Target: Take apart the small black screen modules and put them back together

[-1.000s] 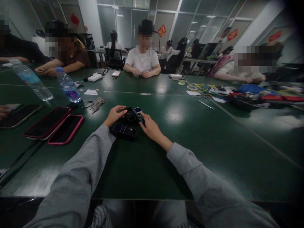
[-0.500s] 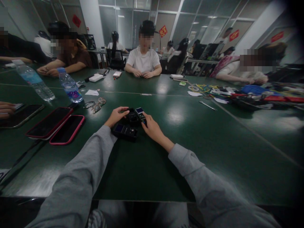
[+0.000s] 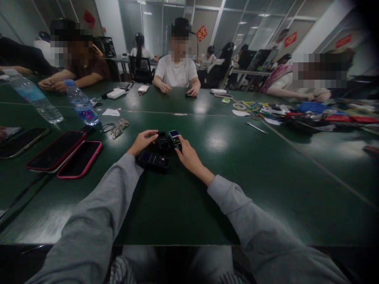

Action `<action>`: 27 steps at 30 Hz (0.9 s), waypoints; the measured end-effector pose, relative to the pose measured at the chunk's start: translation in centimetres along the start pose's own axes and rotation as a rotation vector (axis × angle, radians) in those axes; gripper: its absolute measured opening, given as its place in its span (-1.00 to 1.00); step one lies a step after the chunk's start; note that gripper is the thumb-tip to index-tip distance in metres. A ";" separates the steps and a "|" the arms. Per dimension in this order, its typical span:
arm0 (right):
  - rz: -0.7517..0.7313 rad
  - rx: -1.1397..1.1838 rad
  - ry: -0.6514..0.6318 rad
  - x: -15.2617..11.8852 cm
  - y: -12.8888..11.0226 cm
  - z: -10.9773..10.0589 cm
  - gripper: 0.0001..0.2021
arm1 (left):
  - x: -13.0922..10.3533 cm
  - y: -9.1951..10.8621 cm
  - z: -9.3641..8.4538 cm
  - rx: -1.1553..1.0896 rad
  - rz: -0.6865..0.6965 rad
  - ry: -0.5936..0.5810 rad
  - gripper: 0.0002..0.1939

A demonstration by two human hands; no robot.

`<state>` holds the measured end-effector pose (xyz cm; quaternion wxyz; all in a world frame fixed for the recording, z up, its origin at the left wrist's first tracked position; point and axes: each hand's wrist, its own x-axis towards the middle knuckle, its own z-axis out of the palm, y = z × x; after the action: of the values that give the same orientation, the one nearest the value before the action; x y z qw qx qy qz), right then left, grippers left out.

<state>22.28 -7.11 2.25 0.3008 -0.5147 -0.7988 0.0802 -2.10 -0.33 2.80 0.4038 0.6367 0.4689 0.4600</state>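
My right hand (image 3: 188, 154) grips a small circuit board with a screen (image 3: 174, 135), thumb below and fingers along its right side. Just left of the board is a black open casing (image 3: 162, 141). The fingertips of my left hand (image 3: 142, 142) are closed on the casing's left edge. A black device with a dark screen and buttons (image 3: 154, 161) lies on the green table nearer to me, beside my left wrist.
Two phones (image 3: 79, 159) (image 3: 56, 152) lie at left, with water bottles (image 3: 81, 103) (image 3: 37, 98) behind. Glasses (image 3: 120, 128) rest beyond my left hand. A metal tool (image 3: 256, 127) and a heap of cables (image 3: 314, 112) lie at right. People sit across the green table (image 3: 237, 221).
The whole view has shifted slightly. The board has come a little more upright in my right hand and stands slightly apart from the casing. Across the table, a person's hands have moved apart.
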 end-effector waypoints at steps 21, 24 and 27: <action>-0.027 0.068 0.032 0.0 -0.3 -0.3 -0.49 | 0.1 -0.3 -0.1 -0.021 0.027 -0.033 -0.39; -0.047 0.055 0.043 0.1 -0.2 -0.1 -0.56 | 0.1 -0.4 -0.2 0.005 0.042 -0.034 -0.43; -0.034 0.056 0.065 0.1 0.0 0.0 -0.64 | 0.0 -0.2 -0.2 0.027 0.048 -0.026 -0.44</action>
<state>22.20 -7.01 2.28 0.3425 -0.4947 -0.7946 0.0807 -2.34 -0.28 2.62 0.3902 0.6590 0.4545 0.4549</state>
